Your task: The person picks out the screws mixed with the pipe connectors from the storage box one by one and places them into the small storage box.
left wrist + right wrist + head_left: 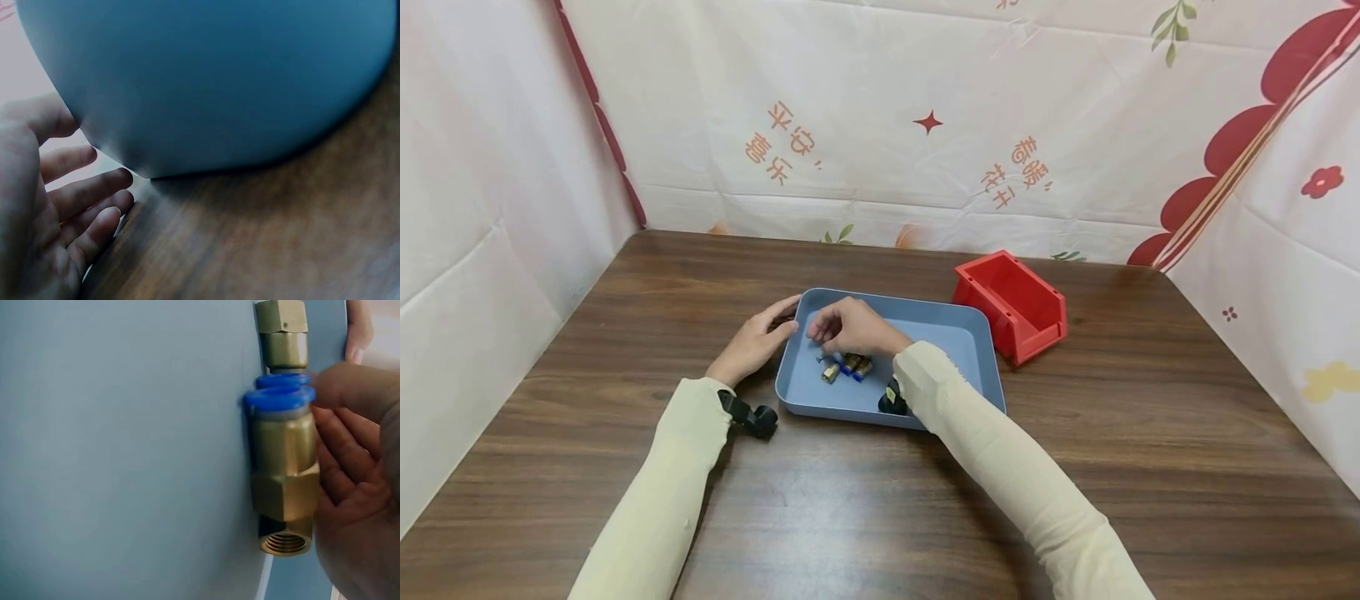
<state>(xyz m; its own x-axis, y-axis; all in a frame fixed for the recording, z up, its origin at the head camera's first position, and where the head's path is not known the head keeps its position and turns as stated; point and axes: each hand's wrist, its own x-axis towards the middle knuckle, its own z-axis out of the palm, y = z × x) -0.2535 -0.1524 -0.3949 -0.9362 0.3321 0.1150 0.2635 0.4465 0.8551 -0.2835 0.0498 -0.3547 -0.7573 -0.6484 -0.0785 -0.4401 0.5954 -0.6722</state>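
Note:
A shallow blue-grey tray [925,310] holds several brass push-in fittings with blue collars. One brass fitting [285,462] stands out close up in the right wrist view, its threaded end toward the camera. My right hand [855,327] is inside the tray, just beyond the fittings, with fingers bent downward. Its thumb tip disappears behind the blue collars in the right wrist view, and I cannot tell if it pinches something. A small screw-like piece [821,359] lies below those fingers. At the tray's left edge, my left hand [754,340] has its thumb at the rim and its fingers loosely extended outside.
Behind the tray's right corner, a red plastic bin [1037,329] sits on the brown wooden table [1120,433]. A black wrist camera [752,417] is strapped on the left wrist, beside the tray's front left corner. White printed cloth [880,100] hangs along the back and sides.

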